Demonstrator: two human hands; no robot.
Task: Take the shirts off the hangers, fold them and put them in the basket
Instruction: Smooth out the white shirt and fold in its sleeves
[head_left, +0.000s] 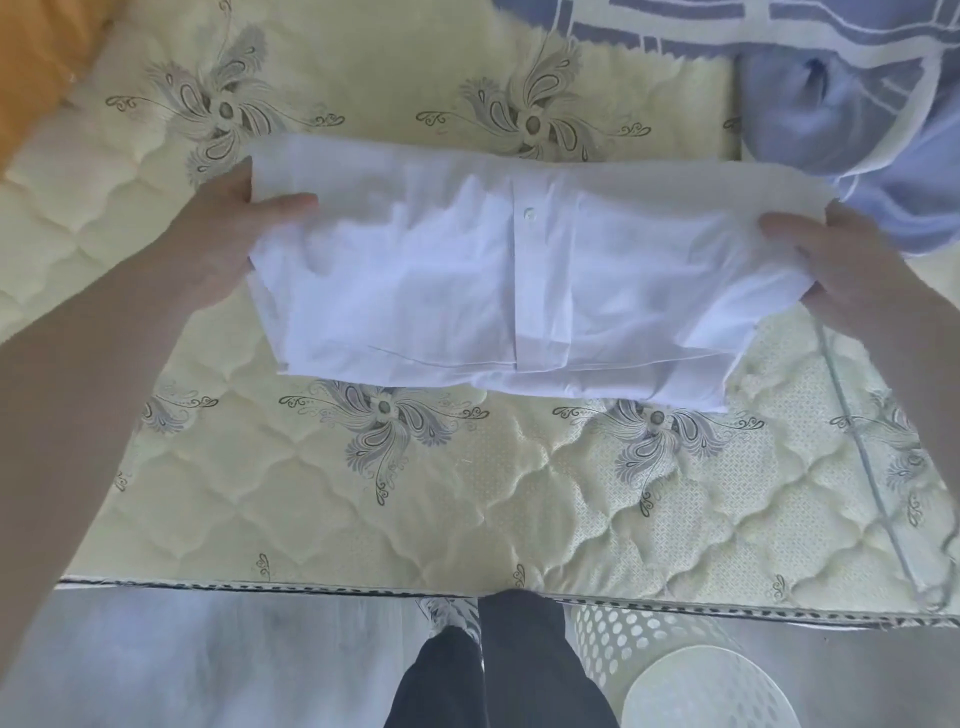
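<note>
Folded white button-up shirt (519, 280) is held flat over the quilted mattress (291, 519), button placket facing up. Left grip (223, 244) pinches the shirt's left edge, thumb on top. Right grip (852, 265) pinches the right edge, also thumb on top. White perforated laundry basket (613, 649) sits on the floor by the mattress edge, next to dark trouser legs (519, 670). Blue blanket (831, 130) lies far right on the mattress.

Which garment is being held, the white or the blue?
The white button-front shirt: the left hand and right hand grip its ends. The light blue garment lies crumpled at the far right, untouched.
</note>
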